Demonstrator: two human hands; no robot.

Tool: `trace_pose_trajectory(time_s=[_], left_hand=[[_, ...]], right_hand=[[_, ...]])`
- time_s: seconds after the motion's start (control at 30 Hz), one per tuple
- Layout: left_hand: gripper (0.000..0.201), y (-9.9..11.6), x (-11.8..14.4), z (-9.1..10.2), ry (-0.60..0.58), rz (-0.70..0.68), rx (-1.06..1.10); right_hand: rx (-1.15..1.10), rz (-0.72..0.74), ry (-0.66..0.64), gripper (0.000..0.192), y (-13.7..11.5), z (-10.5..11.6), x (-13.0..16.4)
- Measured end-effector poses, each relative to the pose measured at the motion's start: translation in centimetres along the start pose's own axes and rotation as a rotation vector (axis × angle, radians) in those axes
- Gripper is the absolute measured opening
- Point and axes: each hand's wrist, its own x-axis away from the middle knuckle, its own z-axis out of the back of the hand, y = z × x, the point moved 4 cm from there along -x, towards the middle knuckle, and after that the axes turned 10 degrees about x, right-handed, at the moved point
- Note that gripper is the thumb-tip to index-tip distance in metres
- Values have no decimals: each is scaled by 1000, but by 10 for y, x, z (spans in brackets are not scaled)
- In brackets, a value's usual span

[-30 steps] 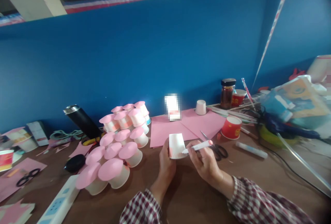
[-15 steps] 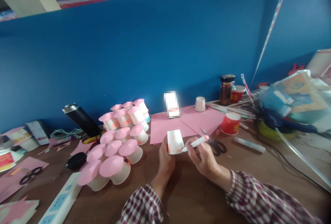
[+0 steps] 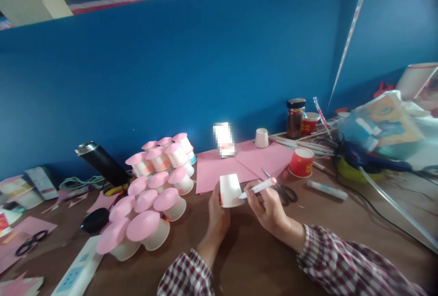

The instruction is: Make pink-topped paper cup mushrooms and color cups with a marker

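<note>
My left hand (image 3: 218, 211) grips a small white paper cup (image 3: 230, 189), held upside down just above the brown table (image 3: 260, 259). My right hand (image 3: 267, 207) holds a white marker with a pink end (image 3: 259, 187); its tip touches the cup's right side. Left of my hands stands a cluster of several upturned white cups topped with pink paper discs (image 3: 153, 195). Pink paper sheets (image 3: 239, 163) lie just behind the cup. Black scissors (image 3: 282, 191) rest right beside my right hand.
A red cup (image 3: 301, 162), a glue stick (image 3: 326, 189), a jar (image 3: 294, 118) and straws sit at the right, with a pile of bags (image 3: 383, 132). A black flask (image 3: 102, 163), a black mouse (image 3: 95, 220), a power strip (image 3: 77, 271) and second scissors (image 3: 30, 242) lie left. A blue wall (image 3: 205, 68) backs the table.
The white cup has turned a little in my left hand, its pink side now turned out of sight. The marker tip stays against it. The view has shifted slightly.
</note>
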Motion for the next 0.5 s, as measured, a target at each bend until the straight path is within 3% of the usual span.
trace_pose_trajectory(time_s=[0.5], left_hand=[[18, -4, -2, 2, 26, 22, 7]], right_hand=[[-43, -19, -25, 11, 3, -6, 3]])
